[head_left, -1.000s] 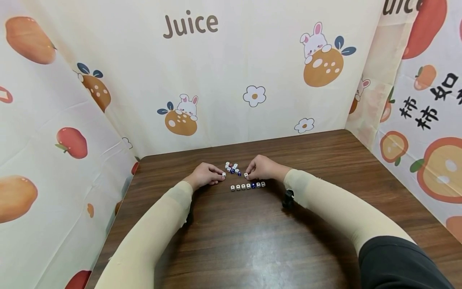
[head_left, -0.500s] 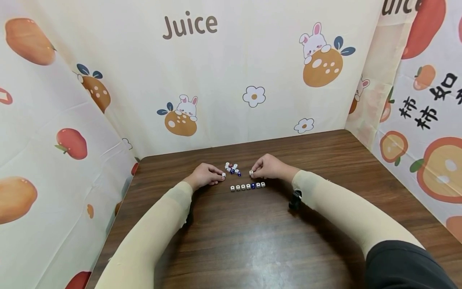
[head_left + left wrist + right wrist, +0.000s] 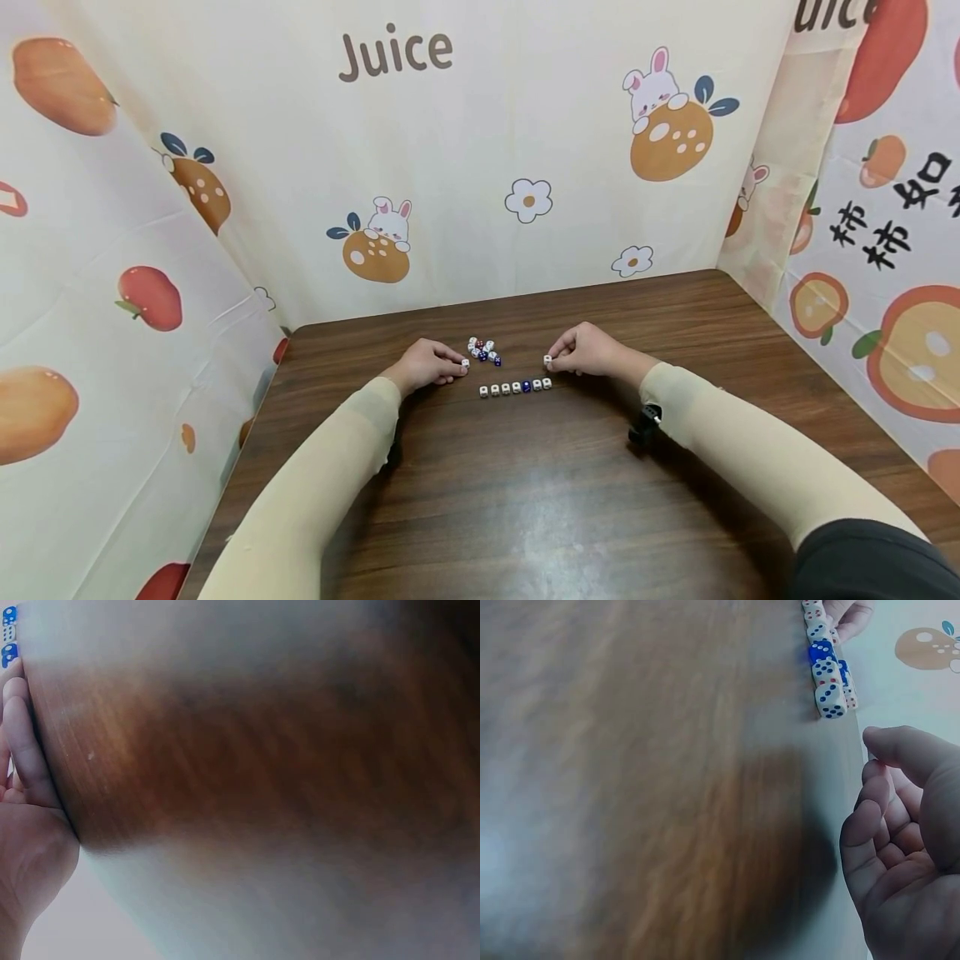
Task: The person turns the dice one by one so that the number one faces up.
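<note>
At the left of the dice, my left hand (image 3: 427,364) pinches a white die (image 3: 466,363) at its fingertips. My right hand (image 3: 590,351) holds another white die (image 3: 548,360) between thumb and fingers, to the right and beyond the end of a row. That straight row holds several white dice (image 3: 506,389) and one blue die (image 3: 527,386). Behind it lies a loose group of white, blue (image 3: 483,355) and red dice. In the right wrist view the thumb and fingers (image 3: 861,821) are curled, and their die is mostly hidden.
The dice stand on a brown wood-grain table (image 3: 465,483). A printed cloth (image 3: 465,150) with fruit and rabbits rises along the back edge, and more cloth hangs at the left and right. A dark device (image 3: 645,423) sits at my right wrist.
My right hand has moved rightward with its white die, away from the loose group and past the row's right end. The left hand and the row have stayed put.
</note>
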`<state>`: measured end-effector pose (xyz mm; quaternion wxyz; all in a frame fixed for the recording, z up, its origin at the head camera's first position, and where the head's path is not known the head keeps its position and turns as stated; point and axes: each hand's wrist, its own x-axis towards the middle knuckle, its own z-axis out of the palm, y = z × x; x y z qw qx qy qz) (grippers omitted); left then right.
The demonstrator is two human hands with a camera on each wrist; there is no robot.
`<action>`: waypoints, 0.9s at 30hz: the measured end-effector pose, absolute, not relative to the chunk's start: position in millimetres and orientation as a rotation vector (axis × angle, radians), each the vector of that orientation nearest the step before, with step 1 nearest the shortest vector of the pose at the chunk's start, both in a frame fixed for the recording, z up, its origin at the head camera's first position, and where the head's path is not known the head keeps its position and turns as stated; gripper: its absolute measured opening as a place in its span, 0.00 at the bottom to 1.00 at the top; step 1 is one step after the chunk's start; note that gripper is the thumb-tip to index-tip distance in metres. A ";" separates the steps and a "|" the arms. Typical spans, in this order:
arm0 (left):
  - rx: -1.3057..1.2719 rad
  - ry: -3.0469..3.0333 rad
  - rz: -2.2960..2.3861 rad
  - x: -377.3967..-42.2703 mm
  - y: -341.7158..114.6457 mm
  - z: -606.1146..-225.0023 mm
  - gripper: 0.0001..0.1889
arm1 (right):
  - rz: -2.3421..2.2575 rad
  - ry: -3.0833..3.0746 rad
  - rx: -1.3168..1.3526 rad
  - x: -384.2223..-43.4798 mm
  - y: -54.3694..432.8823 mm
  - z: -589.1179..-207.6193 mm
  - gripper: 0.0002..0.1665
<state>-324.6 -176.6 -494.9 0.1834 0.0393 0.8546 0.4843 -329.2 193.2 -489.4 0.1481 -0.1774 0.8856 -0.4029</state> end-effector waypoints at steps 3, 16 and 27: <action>0.115 2.413 1.363 -324.5 -176.4 -495.2 0.11 | -1.156 2.537 -0.516 -324.4 198.9 -491.5 0.06; 0.136 2.424 1.357 -326.8 -176.6 -497.2 0.10 | -1.146 2.553 -0.569 -306.3 209.1 -499.2 0.04; 0.122 2.421 1.358 -323.1 -176.4 -493.1 0.11 | -1.170 2.543 -0.621 -309.2 211.7 -510.0 0.08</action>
